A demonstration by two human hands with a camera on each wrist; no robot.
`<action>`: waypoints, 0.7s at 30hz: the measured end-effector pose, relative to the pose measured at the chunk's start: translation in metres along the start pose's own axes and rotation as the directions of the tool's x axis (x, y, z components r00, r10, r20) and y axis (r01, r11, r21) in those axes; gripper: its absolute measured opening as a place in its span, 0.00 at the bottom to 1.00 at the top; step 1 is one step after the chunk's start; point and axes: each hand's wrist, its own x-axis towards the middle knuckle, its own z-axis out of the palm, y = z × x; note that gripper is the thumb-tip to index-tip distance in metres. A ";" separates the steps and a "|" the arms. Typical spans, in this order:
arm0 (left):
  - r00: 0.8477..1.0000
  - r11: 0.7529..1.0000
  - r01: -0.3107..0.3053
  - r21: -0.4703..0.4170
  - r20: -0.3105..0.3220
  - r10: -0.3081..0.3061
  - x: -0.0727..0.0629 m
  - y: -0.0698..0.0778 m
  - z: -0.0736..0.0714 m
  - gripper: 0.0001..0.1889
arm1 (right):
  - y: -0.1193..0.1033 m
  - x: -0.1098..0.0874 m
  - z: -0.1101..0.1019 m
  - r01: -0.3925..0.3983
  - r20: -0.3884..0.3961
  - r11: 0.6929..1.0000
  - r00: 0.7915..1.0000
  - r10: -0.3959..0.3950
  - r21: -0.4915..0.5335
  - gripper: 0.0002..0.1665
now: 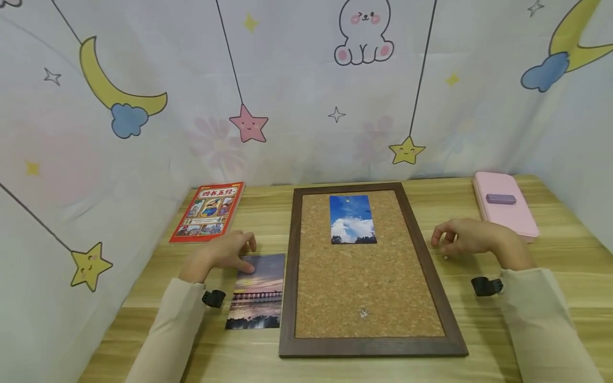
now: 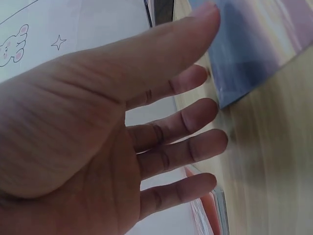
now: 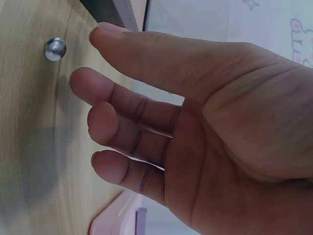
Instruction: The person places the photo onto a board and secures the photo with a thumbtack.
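Observation:
A sunset photo (image 1: 258, 295) with a pier lies on the table, left of the cork board (image 1: 369, 282). At its upper left corner is my left hand (image 1: 225, 252), thumb over the print and fingers loosely bent; I cannot tell whether the thumb touches it. My right hand (image 1: 471, 239) hovers right of the board, fingers relaxed, holding nothing. Near its fingertips a small metal push pin (image 3: 55, 49) sits on the table. A blue-sky photo (image 1: 353, 221) is on the board's upper part, with a small pin (image 1: 348, 201) at its top.
A red book (image 1: 208, 213) lies at the back left. The pink case (image 1: 505, 205) at the back right bears a purple strip. Low on the cork is a small shiny whitish spot (image 1: 364, 314), too small to identify. A patterned curtain (image 1: 297, 80) hangs behind the table.

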 end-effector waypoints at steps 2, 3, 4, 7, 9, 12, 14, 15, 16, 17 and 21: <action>1.000 1.000 0.015 -0.010 0.008 -0.015 -0.001 0.000 0.000 0.22 | -0.001 0.000 0.000 -0.010 0.013 1.000 1.000 0.010 0.012 0.07; 1.000 1.000 0.023 -0.015 0.010 -0.023 -0.001 -0.001 0.001 0.22 | 0.000 0.000 0.000 -0.010 0.017 1.000 1.000 0.010 0.013 0.06; 1.000 0.999 0.028 -0.018 0.012 -0.028 -0.002 -0.001 0.001 0.22 | 0.000 0.000 0.000 -0.006 0.022 1.000 1.000 0.006 0.014 0.06; 0.999 0.999 0.038 -0.016 0.018 -0.038 -0.002 0.000 0.001 0.23 | 0.003 0.001 0.001 0.002 0.045 1.000 0.999 -0.003 0.025 0.06; 0.999 0.999 0.045 -0.012 0.019 -0.045 -0.002 0.000 0.002 0.22 | 0.004 0.002 0.002 -0.003 0.062 0.999 0.998 0.001 0.042 0.06; 0.998 0.999 0.055 -0.002 0.023 -0.054 -0.001 0.001 0.002 0.21 | 0.005 0.003 0.003 -0.019 0.076 0.998 0.997 0.014 0.062 0.07; 0.998 0.998 0.055 0.006 0.025 -0.055 0.000 0.002 0.002 0.20 | 0.005 0.004 0.004 -0.025 0.081 0.997 0.997 0.019 0.069 0.07; 0.998 0.998 0.057 0.009 0.027 -0.057 0.000 0.002 0.002 0.20 | 0.006 0.004 0.004 -0.026 0.082 0.997 0.996 0.020 0.071 0.07; 0.998 0.998 0.058 0.014 0.029 -0.058 0.000 0.002 0.003 0.20 | 0.006 0.004 0.004 -0.026 0.083 0.997 0.996 0.020 0.072 0.07; 0.998 0.998 0.057 0.019 0.030 -0.058 0.000 0.002 0.003 0.19 | 0.006 0.004 0.004 -0.021 0.082 0.997 0.997 0.015 0.073 0.07; 0.998 0.998 0.058 0.024 0.032 -0.058 0.001 0.002 0.003 0.19 | 0.009 0.005 0.004 -0.017 0.083 0.998 0.996 0.012 0.067 0.07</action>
